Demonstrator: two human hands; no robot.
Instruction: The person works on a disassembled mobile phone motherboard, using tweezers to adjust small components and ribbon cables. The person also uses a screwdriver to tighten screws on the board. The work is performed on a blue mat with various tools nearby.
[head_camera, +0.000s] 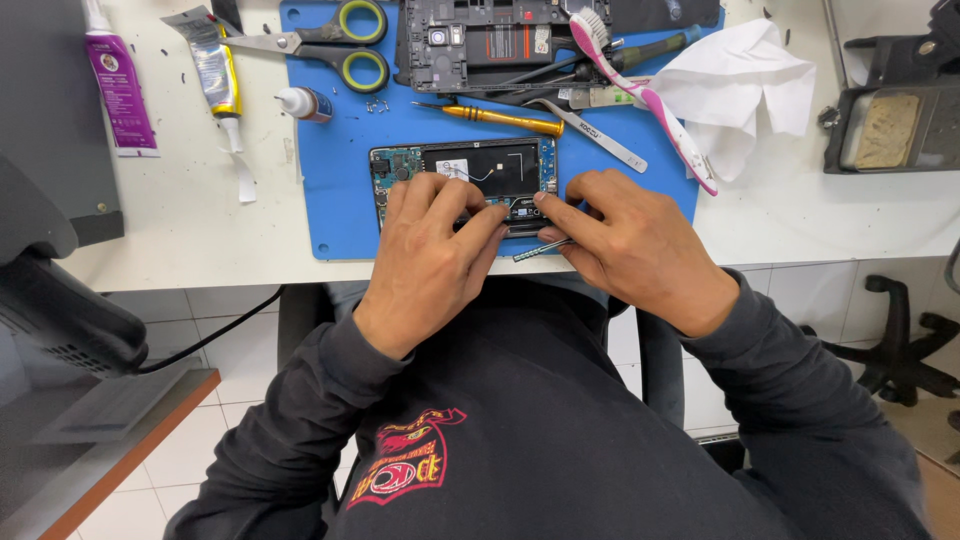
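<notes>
An opened phone (470, 170) with its circuit boards exposed lies on a blue mat (335, 180) at the table's near edge. My left hand (432, 255) rests over the phone's lower left part, with its fingertips pressing on the lower board. From the right, my right hand (625, 245) presses on the same lower edge, its fingers meeting the left hand's. A thin metal tool (540, 249) sticks out from under my right hand; the grip on it is partly hidden.
At the back of the mat lie scissors (330, 45), a small glue bottle (305, 103), a yellow-handled screwdriver (505, 119), tweezers (590, 128), a pink toothbrush (640, 95) and a phone back frame (480, 45). White tissue (740, 85) lies right; two tubes (120, 90) left.
</notes>
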